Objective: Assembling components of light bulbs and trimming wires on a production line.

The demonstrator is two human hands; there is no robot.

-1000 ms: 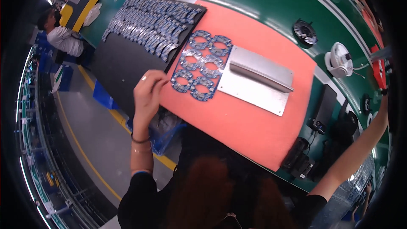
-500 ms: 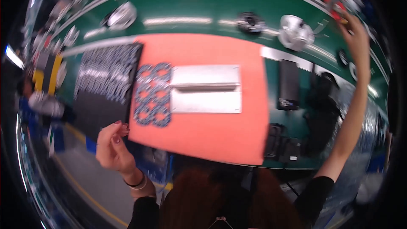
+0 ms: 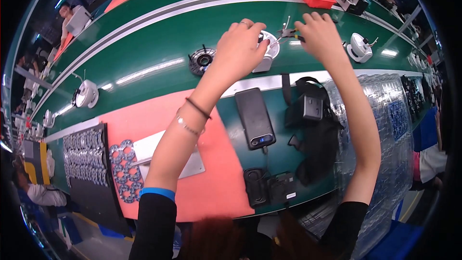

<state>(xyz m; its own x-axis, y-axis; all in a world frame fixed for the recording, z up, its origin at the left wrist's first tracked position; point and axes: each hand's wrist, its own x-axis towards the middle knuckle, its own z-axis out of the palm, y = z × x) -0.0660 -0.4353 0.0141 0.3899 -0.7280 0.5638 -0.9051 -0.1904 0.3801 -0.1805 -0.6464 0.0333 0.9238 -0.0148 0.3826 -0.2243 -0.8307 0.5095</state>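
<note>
My left hand (image 3: 240, 45) is closed on a white rounded plastic housing (image 3: 270, 60) standing on the green work surface, its fingers over the near left rim. My right hand (image 3: 320, 36) is wrapped round a pair of pliers (image 3: 288, 33) with yellow and black handles. The metal jaws point left, beside the thin white wires (image 3: 279, 40) that stick up from the housing. Whether the jaws touch a wire I cannot tell. A black ring-shaped part (image 3: 199, 60) lies left of my left hand.
An orange mat (image 3: 216, 183) bears a silver metal plate (image 3: 192, 166) and ring-shaped circuit boards (image 3: 126, 173). A black power bank (image 3: 254, 115), a black bag (image 3: 315, 149) and clear plastic trays (image 3: 375, 130) lie nearer. A red bin (image 3: 317, 0) stands at the back.
My left hand has come from the mat's near left corner to the white housing. My right hand has moved inward and now plainly shows the pliers. The view has turned right.
</note>
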